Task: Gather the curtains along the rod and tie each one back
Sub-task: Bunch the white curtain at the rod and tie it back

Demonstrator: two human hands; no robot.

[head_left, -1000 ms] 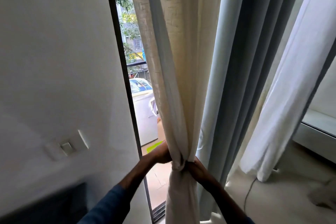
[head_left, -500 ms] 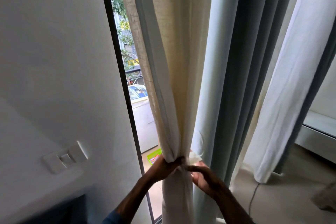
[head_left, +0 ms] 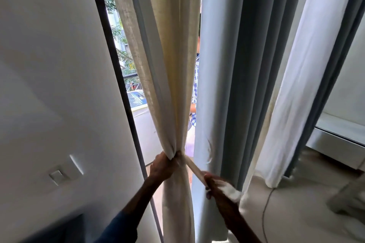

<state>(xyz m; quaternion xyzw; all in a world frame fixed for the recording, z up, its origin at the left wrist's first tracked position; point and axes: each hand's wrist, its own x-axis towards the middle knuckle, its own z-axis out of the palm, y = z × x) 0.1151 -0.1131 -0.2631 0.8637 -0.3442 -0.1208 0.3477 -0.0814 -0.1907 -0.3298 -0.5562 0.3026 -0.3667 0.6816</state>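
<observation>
A cream curtain hangs bunched in front of the window, pinched into a narrow waist low down. My left hand grips that waist from the left. A cream tie-back strip runs taut from the waist down to the right. My right hand grips the strip's free end, and a blurred bit of white fabric sticks out past my fist. A grey-blue curtain hangs just right of the cream one, behind my right hand. Further right hangs a white curtain.
A white wall with a light switch fills the left. The dark window frame runs beside it. A person in a patterned shirt shows through the gap between curtains. A cable lies on the floor at right.
My right hand has pulled away from the curtain's waist, down and to the right, drawing the tie-back strip out taut. My left hand stays clamped on the gathered waist.
</observation>
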